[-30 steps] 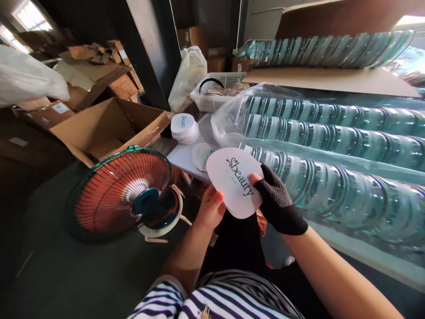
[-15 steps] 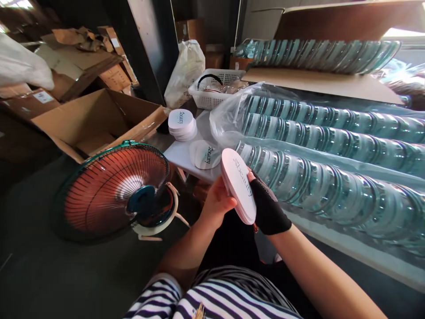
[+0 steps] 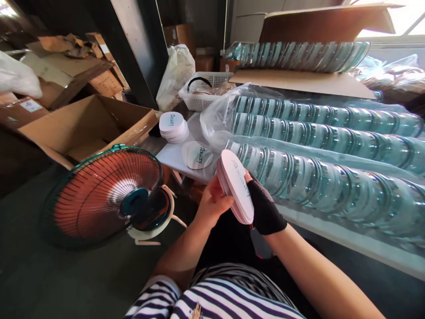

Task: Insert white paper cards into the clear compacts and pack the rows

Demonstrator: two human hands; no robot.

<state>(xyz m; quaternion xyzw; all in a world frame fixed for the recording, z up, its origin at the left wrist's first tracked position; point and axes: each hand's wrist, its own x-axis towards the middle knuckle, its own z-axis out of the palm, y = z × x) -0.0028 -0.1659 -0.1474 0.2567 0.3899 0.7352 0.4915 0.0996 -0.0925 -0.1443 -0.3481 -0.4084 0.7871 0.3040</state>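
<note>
Between my hands is a tilted stack of white rounded cards (image 3: 236, 188) printed with dark lettering that reads like "beauty". My left hand (image 3: 214, 201), bare, grips the stack's left edge, thumb on the near side, and the cards there are slightly spread apart. My right hand (image 3: 264, 204), in a black fingerless glove, holds the right edge; most of its fingers are hidden behind the stack. On the table just beyond lie a few loose cards (image 3: 199, 155). A second stack of the same cards (image 3: 171, 125) stands farther back on the table.
Rows of clear nested plastic pieces (image 3: 308, 177) in film cover the right. More stand by an open carton flap (image 3: 299, 79). A white basket (image 3: 195, 99) sits behind. At left are a fan (image 3: 106, 195) and an open cardboard box (image 3: 83, 124).
My left fingers have shifted a little, and the held cards now show a wider spread along their left edge. The whole view has turned slightly to the right.
</note>
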